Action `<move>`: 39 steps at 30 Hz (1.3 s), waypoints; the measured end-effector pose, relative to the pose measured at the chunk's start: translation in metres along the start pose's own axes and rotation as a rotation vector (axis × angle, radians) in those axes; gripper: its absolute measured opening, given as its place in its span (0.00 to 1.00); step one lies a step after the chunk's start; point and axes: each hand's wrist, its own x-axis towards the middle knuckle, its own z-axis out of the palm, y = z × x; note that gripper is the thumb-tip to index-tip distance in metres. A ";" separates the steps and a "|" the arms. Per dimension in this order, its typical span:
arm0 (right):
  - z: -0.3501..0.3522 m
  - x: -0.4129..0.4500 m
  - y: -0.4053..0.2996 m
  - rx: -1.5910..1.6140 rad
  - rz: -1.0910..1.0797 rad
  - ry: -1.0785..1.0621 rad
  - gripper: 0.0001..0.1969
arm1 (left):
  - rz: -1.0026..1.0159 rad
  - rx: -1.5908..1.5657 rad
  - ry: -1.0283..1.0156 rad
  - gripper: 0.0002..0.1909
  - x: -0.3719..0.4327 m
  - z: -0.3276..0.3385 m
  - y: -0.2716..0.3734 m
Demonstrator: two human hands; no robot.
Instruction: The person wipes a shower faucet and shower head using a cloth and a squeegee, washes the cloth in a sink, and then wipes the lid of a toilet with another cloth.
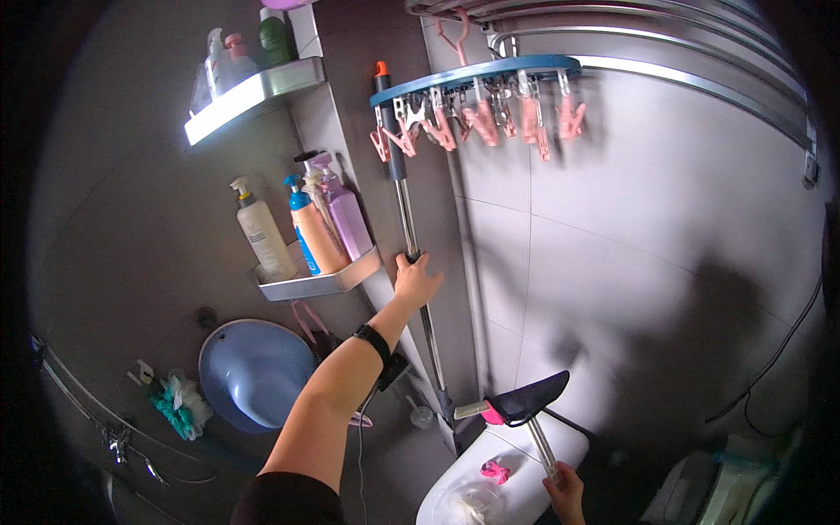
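My left hand is closed around the dark joint of an upright metal telescopic pole, which has a grey grip and an orange tip at its top. The pole stands close to the wall corner. At the lower right, my right hand grips a short, pale, shiny handle. At the handle's upper end is a black pad or cover with a pink part beside it. This piece is held above a white toilet. A pink scrunchie-like item and a clear plastic bag lie on the toilet.
A blue round clip hanger with pink clips hangs above from a metal rack. Bottles stand on two corner shelves at the left. A blue basin and a bath puff are on the left wall. A cable hangs at right.
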 end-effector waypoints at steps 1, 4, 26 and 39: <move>0.002 -0.001 -0.007 0.023 -0.047 0.023 0.21 | 0.013 0.020 0.002 0.33 -0.009 -0.002 -0.002; 0.019 -0.002 -0.003 0.274 0.098 -0.034 0.22 | 0.025 0.067 -0.001 0.35 -0.029 -0.011 -0.014; 0.182 0.370 -0.146 0.174 -0.544 -0.160 0.21 | 0.154 -0.092 0.207 0.17 -0.322 -0.195 -0.079; 0.203 0.410 -0.294 0.094 -0.759 -0.042 0.20 | 0.121 -0.137 0.234 0.10 -0.371 -0.187 -0.141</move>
